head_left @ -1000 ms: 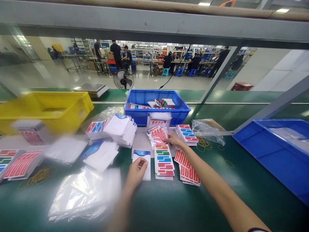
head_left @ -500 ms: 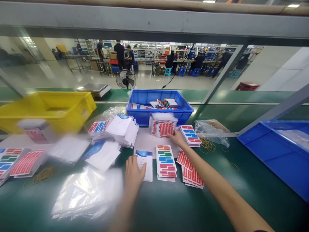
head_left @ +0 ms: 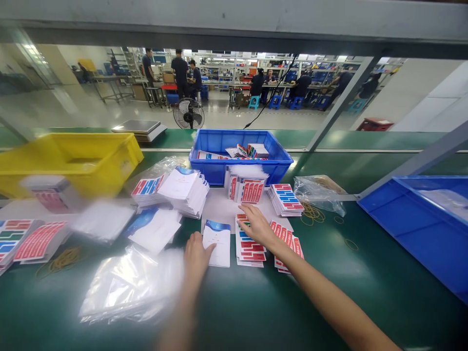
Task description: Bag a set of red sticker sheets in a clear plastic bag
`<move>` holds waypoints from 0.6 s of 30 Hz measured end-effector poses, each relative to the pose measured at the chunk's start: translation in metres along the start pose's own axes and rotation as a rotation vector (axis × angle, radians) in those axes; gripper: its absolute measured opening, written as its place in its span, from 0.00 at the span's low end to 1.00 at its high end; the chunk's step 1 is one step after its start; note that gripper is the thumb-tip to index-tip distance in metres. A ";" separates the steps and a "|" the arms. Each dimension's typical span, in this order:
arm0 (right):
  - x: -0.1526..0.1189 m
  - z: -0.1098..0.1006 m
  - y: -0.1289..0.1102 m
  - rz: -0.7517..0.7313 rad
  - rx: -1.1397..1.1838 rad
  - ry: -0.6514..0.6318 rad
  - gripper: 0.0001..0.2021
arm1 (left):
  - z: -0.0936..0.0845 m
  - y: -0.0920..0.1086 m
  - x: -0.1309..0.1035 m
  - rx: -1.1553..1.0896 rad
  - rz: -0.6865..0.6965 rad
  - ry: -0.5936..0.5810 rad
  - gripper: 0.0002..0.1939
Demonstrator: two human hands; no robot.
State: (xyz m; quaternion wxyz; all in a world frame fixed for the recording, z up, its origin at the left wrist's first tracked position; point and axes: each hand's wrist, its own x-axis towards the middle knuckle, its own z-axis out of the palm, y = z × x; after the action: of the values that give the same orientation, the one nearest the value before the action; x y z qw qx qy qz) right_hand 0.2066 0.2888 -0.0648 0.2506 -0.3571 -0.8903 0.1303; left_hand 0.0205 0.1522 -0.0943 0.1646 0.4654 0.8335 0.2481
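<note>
Left grip point(head_left: 196, 257): fingers spread flat, pressing the lower left corner of the white booklet point(head_left: 218, 237) on the green counter point(head_left: 347, 273). Right grip point(head_left: 257, 225): fingers extended and apart, resting on the colored label stack point(head_left: 250, 249) just right of the booklet, clamping nothing

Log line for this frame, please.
left hand: on white booklet | right hand: on multicolour label stack | surface: green belt

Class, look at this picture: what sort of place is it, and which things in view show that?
Probably a factory packing line: a green conveyor belt with stacked label sheets, a blue bin, and workers at benches behind.
</note>
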 end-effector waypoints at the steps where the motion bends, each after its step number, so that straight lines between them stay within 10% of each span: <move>1: -0.001 0.001 -0.002 -0.009 -0.005 -0.001 0.21 | -0.001 0.000 0.000 -0.040 0.013 0.012 0.07; 8: -0.012 -0.021 0.010 0.021 -0.068 0.003 0.20 | -0.010 -0.001 0.001 -0.438 0.063 0.111 0.07; 18: -0.010 -0.020 0.040 0.162 -0.117 -0.220 0.21 | -0.018 0.010 -0.001 -1.241 -0.094 -0.168 0.19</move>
State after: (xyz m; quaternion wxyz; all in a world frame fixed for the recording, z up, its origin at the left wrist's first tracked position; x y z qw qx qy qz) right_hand 0.2461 0.3111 -0.0683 0.1189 -0.4255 -0.8867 0.1362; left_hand 0.0187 0.1510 -0.0739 0.4800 0.2638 0.5381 0.6407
